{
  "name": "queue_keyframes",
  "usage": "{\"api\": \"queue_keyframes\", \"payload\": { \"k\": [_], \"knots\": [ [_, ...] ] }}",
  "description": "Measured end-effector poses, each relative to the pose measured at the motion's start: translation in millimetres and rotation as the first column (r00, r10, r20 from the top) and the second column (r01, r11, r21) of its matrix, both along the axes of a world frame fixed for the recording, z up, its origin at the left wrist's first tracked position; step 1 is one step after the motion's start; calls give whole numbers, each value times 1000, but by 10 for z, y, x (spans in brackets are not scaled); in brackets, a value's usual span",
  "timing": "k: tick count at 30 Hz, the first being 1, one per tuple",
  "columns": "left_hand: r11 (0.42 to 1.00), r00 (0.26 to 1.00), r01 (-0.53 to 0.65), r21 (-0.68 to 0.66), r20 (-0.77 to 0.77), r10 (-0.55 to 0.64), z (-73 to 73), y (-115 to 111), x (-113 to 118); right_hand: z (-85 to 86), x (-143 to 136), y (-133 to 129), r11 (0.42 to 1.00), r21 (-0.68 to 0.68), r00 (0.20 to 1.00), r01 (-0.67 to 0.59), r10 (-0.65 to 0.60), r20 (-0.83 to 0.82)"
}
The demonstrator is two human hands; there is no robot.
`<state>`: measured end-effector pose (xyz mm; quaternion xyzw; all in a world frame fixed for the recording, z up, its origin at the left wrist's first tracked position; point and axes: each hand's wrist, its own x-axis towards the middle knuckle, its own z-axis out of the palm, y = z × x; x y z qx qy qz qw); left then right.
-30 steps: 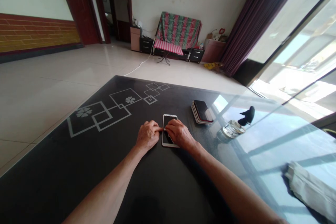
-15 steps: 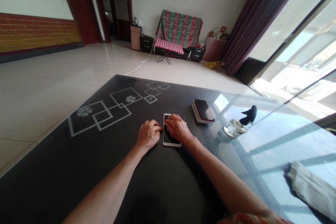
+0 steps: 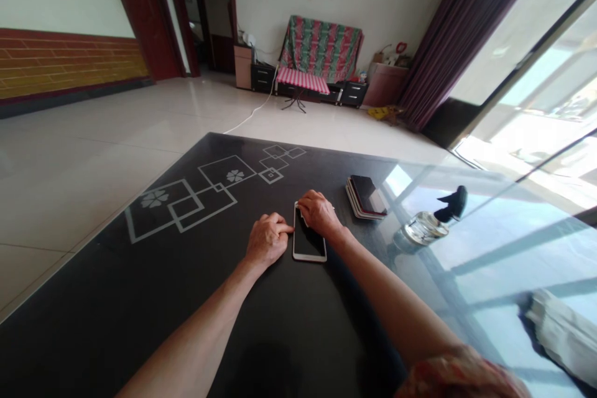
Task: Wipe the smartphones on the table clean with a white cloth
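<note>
A white-framed smartphone with a dark screen lies flat on the black table. My left hand rests to its left, fingers curled in, with one finger reaching out to touch the phone's left edge. Over the top part of the screen is my right hand, its fingers bunched together and pressed down. Small white bits show at the edges of that hand; what it holds is mostly hidden.
Right of the phone lies a stack of phones. Beyond it stands a clear bottle with a black spray head. A pale folded cloth lies at the right of the glossy table. A stand with a striped top is across the room.
My right hand has slid up the screen towards the phone's top edge, baring more of the lower screen. My left hand stays at the left edge. The view has shifted slightly.
</note>
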<state>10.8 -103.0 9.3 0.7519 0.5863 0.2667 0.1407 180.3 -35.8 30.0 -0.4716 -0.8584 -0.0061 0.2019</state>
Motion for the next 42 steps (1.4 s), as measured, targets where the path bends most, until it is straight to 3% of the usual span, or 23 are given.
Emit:
{"api": "queue_keyframes", "payload": {
  "k": [6,15,19,24,32,42],
  "knots": [
    [1000,1000,-2,-4,13,2,-11,1,-1,4,-48,-38,1000,3,1000,11,-11,2],
    [1000,1000,11,10,-6,-11,-14,8,-15,-22,53,-670,995,-1,993,-104,104,-49],
    [1000,1000,10,15,-9,-10,-46,28,-21,-48,75,-836,987,-8,983,-162,160,-90],
    [999,999,27,37,-38,-25,-84,46,-45,-53,75,-886,988,18,977,-153,154,-149],
    [996,994,54,70,-95,-47,-131,114,-124,-28,100,-950,999,-28,997,-35,33,-65],
    [998,992,39,58,-125,-32,-249,214,-259,-121,156,-755,998,-44,995,-41,37,-94]
  ]
}}
